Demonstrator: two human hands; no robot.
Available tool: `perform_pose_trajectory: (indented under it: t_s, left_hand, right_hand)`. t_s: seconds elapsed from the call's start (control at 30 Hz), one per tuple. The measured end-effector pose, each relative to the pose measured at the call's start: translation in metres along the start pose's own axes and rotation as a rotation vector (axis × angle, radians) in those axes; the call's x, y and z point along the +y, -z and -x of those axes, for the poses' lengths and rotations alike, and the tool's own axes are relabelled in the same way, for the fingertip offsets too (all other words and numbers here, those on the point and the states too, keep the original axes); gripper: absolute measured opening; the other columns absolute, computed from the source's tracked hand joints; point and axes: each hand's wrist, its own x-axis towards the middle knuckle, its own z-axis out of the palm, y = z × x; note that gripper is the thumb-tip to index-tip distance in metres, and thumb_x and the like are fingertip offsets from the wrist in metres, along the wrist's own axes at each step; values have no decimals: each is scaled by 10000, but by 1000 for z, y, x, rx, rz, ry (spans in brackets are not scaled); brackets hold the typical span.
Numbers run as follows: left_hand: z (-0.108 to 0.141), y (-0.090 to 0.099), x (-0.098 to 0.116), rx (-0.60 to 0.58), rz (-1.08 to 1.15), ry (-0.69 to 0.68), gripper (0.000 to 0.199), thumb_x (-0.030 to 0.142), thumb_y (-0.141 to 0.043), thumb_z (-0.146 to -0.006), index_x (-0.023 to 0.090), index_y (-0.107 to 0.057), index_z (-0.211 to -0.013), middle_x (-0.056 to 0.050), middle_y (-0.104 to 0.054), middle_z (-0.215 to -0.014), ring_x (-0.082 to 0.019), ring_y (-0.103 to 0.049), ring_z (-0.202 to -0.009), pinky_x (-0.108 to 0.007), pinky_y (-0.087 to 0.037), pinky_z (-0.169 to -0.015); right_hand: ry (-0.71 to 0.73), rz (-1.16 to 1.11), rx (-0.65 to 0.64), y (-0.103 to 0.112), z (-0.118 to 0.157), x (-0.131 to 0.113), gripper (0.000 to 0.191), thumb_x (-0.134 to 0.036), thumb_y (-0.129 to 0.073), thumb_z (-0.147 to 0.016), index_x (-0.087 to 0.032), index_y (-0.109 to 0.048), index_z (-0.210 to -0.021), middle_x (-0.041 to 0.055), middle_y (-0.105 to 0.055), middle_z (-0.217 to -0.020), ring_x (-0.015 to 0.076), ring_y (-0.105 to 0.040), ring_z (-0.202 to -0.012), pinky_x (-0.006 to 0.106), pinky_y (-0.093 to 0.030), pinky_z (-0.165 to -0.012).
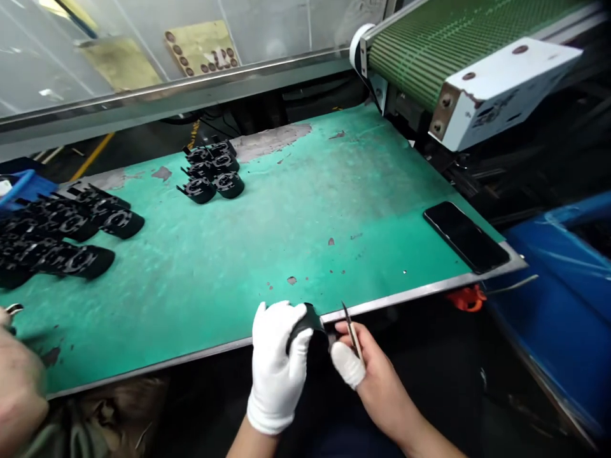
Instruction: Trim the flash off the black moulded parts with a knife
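Note:
In the head view my left hand, in a white glove, is wrapped round a black cylindrical plastic part at the table's front edge. My right hand is bare apart from a white cover on its thumb. Its fingers close on a slim knife with a dark pointed tip, which points up and away from me. The right thumb is close to the right end of the black part; whether they touch I cannot tell. The glove hides much of the part.
Similar black parts stand grouped on the green table, in a small cluster and a larger one. A phone lies at the right corner. A conveyor, blue bin and co-worker's arm border the space.

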Motion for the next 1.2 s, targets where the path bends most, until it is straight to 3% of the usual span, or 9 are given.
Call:
perform_pose_trajectory:
  t_s: [0.13, 0.23, 0.43, 0.53, 0.77, 0.93, 1.1, 1.2]
  left_hand:
    - [0, -2, -9, -54, 6, -32, 343, 228, -586, -949, 217, -573, -1291, -78, -641, -1255, -254, -553, -1270, -553, -300, -1215]
    - [2, 1, -7, -53, -16, 12, 364, 284, -565, -961, 200, -555, -1315, -100, -605, -1316, -264, -529, -1298, -528, -309, -1216]
    - [0, 3, -1, -105, -16, 120, 344, 294, -529, -970, 238, -558, -1308, -85, -582, -1338, -273, -498, -1320, -527, -306, -1209]
    - [-1, 4, 2, -110, -31, 157, 325, 309, -516, -974, 244, -569, -1288, -84, -579, -1335, -276, -496, -1317, -527, -320, -1197]
    - [0, 6, 7, -127, -30, 243, 331, 405, -506, -979, 235, -599, -1248, -98, -561, -1358, -310, -473, -1342, -559, -310, -1187]
    - [-3, 4, 11, -89, -10, 249, 320, 370, -514, -975, 235, -607, -1249, -97, -580, -1321, -308, -507, -1296, -568, -328, -1171]
    - [-3, 3, 10, -97, -16, 263, 325, 374, -507, -975, 227, -602, -1249, -105, -578, -1330, -319, -500, -1311, -585, -316, -1179]
    - [-2, 3, 6, -104, -19, 203, 329, 379, -495, -985, 216, -584, -1257, -115, -565, -1352, -318, -481, -1337, -592, -296, -1192]
  right_hand:
    - [-43, -16, -38, 19, 1, 21, 502, -592, -351, -1001, -220, -666, -1122, 29, -614, -889, 175, -567, -836, 309, -466, -801]
    - [55, 0, -168, 20, -9, 16, 424, -532, -406, -1006, -208, -679, -980, 10, -591, -809, 166, -530, -777, 300, -435, -736]
    - [83, 13, -248, 15, -35, 6, 436, -511, -416, -1003, -201, -489, -705, -25, -423, -669, 139, -385, -659, 307, -336, -629]
    - [85, -10, -293, 16, -40, 6, 429, -499, -409, -1008, -200, -495, -713, -20, -457, -689, 142, -415, -679, 307, -347, -642]
    - [28, 16, -325, 21, -47, 4, 343, -442, -459, -1004, -208, -677, -881, -1, -677, -832, 180, -588, -801, 309, -457, -780]
    - [22, -1, -322, 21, -47, -3, 285, -380, -486, -996, -241, -731, -953, -2, -711, -889, 191, -644, -878, 300, -486, -829]
    - [34, 29, -278, 18, -48, -5, 264, -356, -501, -986, -249, -740, -949, -11, -721, -862, 181, -649, -830, 291, -484, -786]
    - [79, 58, -239, 14, -48, -1, 286, -376, -496, -988, -235, -732, -910, -18, -710, -807, 167, -627, -752, 284, -443, -696]
